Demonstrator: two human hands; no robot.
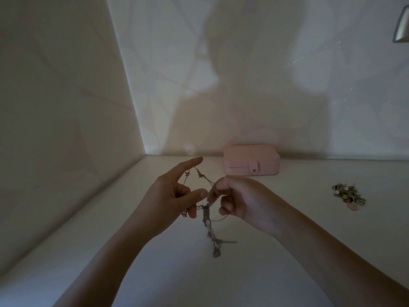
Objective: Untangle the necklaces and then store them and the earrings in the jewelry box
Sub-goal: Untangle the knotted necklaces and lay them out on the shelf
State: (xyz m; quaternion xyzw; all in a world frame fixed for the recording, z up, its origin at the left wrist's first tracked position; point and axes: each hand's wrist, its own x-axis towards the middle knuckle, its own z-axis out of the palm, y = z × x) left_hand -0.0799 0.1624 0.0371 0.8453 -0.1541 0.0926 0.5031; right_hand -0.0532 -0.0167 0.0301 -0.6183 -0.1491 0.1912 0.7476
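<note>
So here's where I'm at with this mess. Closest to me, the loose end of the necklaces (207,220) dangles in a knotted clump, its bottom just over or maybe touching the surface (276,273), hard to tell in this dim light. The whole bundle runs pretty much straight up and down, from that clump into the gap between my hands, so the tangle hangs right under my fingertips and neither hand is really nearer.

My left hand (174,193) has its index finger stuck out with a thin chain looped over it, the one with the little flower charms. Its thumb reaches across toward the other hand, and the lower fingers are curled round another bit of chain. My right hand (243,200) is pinching a few strands between thumb and fingertips, the rest of its fingers tucked in. The looped chain slants from my left index down to that pinch, making a small triangle between the hands. I reckon the next move is easing the hands apart sideways to see which strand slides free, gently, since fine chains like these could cinch tighter.

Further back, off to my right, the earrings (348,194) sit in a little heap on the surface, well apart from my hands. Beyond that the pink jewelry box (251,161) sits against the wall, lid closed and snapped, so nothing's stored yet
</note>
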